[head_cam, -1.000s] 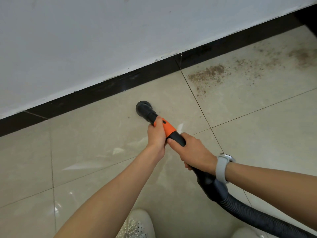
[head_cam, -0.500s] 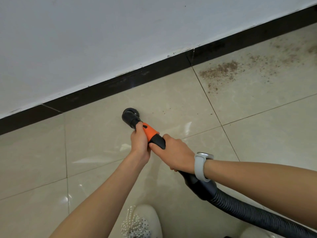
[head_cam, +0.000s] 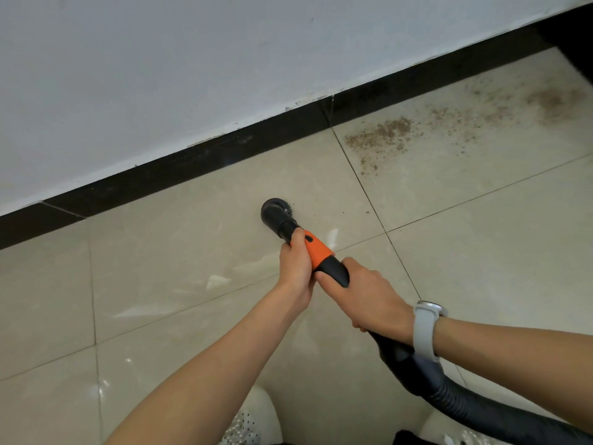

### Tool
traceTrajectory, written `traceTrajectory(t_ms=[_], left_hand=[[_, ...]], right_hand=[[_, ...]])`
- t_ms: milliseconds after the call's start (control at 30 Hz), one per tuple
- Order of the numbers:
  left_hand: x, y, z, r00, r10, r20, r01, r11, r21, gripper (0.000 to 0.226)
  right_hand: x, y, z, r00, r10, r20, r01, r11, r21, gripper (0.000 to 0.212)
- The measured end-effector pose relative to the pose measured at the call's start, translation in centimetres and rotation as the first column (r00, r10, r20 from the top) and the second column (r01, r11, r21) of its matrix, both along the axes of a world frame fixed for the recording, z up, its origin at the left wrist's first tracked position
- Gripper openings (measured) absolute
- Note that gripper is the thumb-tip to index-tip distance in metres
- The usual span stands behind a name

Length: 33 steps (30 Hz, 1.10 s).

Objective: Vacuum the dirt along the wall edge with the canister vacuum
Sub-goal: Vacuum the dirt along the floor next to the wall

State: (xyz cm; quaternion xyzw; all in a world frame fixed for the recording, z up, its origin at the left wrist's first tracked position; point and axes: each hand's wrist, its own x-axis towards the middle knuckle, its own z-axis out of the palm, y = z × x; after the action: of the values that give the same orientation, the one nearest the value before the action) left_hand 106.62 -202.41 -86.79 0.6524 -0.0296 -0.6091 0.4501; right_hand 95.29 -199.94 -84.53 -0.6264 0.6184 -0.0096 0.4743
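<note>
Both hands, left hand (head_cam: 296, 268) and right hand (head_cam: 369, 297), clench the vacuum wand (head_cam: 316, 248), whose brush head (head_cam: 276, 211) sits back mid-frame after drifting left, so the dirt (head_cam: 382, 136) upper right remains untouched.

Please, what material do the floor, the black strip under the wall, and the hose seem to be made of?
Floor: probably glazed ceramic or stone-look tile, beige, glossy; it shows reflections and grout lines. Black strip: likely polished tile skirting, with a faint sheen and a joint. Hose: seemingly flexible ribbed plastic, matte dark grey.
</note>
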Motion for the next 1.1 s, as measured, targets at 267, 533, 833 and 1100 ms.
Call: traceTrajectory(t_ms=[267,533,833,1100], left_hand=[[-4.6,-2.6,0.9,0.939,-0.293,-0.178,0.296,0.955,-0.009,0.031],[-4.3,-1.8,0.3,0.996,-0.083,-0.022,0.083,0.996,0.014,0.021],[-5.5,0.8,-0.7,0.994,-0.106,0.008,0.106,0.994,0.042,0.023],[-13.4,0.4,-0.2,0.947,-0.305,-0.098,0.308,0.951,0.024,0.028]], right_hand=[[-4.0,0.6,0.7,0.962,-0.271,-0.032,0.27,0.963,-0.021,0.035],[-4.1,-0.3,1.1,0.982,-0.156,0.105,0.151,0.987,0.057,0.034],[-5.8,1.7,0.2,0.995,-0.085,0.054,0.082,0.994,0.066,0.035],[-12.9,3.3,0.8,0.959,-0.271,-0.081,0.272,0.962,-0.002,0.035]])
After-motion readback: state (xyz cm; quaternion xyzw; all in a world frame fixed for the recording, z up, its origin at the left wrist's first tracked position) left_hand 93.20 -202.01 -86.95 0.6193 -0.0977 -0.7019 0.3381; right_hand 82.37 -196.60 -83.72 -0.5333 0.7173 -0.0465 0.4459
